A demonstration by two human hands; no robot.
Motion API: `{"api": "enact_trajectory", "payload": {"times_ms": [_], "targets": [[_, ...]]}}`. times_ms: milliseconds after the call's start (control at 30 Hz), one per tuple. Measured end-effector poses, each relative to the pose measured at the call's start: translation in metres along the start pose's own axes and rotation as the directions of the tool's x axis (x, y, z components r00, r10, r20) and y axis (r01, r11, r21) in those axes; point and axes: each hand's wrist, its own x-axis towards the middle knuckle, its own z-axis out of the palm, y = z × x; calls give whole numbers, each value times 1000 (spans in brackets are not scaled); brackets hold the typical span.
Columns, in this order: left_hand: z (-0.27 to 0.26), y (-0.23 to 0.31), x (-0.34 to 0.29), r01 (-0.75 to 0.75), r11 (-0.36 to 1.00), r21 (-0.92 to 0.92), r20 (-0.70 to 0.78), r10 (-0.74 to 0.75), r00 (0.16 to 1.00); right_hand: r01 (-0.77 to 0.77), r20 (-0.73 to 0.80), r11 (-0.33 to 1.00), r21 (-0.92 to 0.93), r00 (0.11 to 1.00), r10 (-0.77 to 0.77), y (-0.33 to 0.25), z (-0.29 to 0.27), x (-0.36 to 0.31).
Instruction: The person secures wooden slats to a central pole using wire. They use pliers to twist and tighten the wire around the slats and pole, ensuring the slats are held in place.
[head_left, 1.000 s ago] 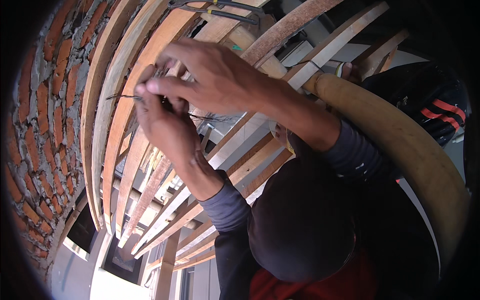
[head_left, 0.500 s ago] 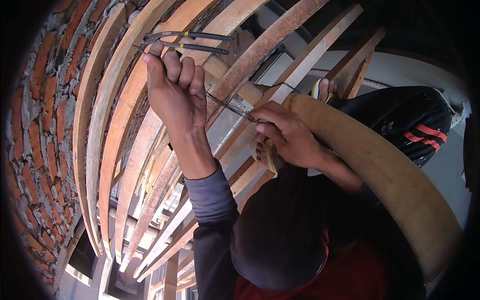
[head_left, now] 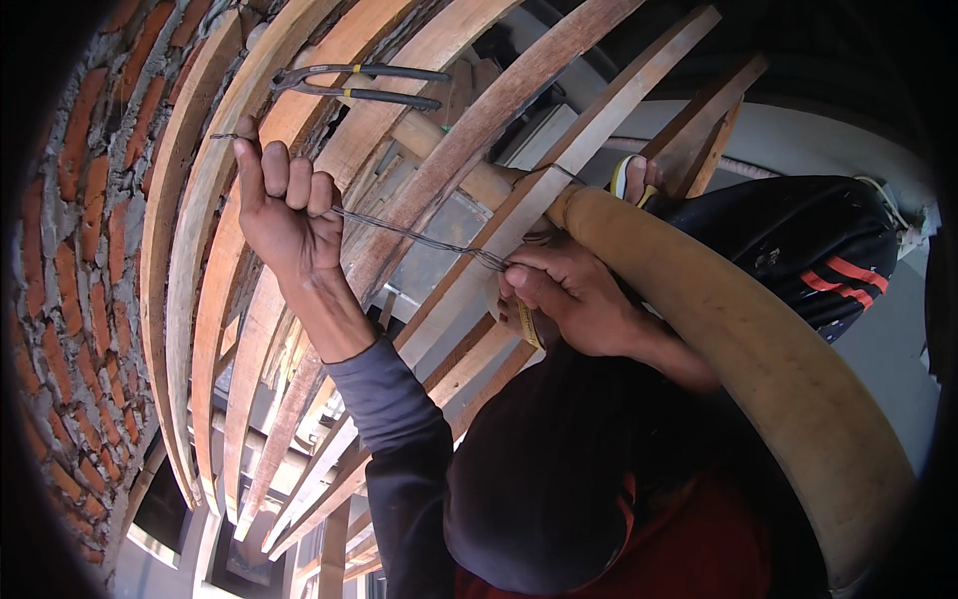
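A thin bundle of dark binding wire (head_left: 419,238) stretches slantwise between my two hands. My left hand (head_left: 289,205) is closed around one part of it, and a short twisted end sticks out past the index finger. My right hand (head_left: 574,299) pinches the other end between thumb and fingers, beside the thick bamboo pole (head_left: 738,339). Pincers (head_left: 364,85) with dark, yellow-banded handles lie across the wooden battens (head_left: 264,190), just above my left hand and apart from it.
A red brick wall (head_left: 85,290) with rough mortar rises on the left. Gaps between the battens show a lower level. My bent knee (head_left: 539,469) is at the bottom; my other leg (head_left: 778,245) lies beyond the bamboo. A sandalled foot (head_left: 637,178) rests near a batten.
My left hand has moved left and slightly down, away from the pincers' handles, with the wire. The stretch of wire between my hands is longer. My right hand has shifted slightly down.
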Motion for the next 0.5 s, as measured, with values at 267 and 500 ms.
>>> {"api": "enact_trajectory", "payload": {"times_ms": [267, 500], "targets": [[37, -8, -9, 15, 921, 388, -143, 44, 989, 318, 91, 913, -254, 948, -305, 26, 3, -5], [41, -6, -4, -11, 886, 464, -55, 41, 998, -7, 3, 986, 167, 1000, 7, 27, 7, -3]]}}
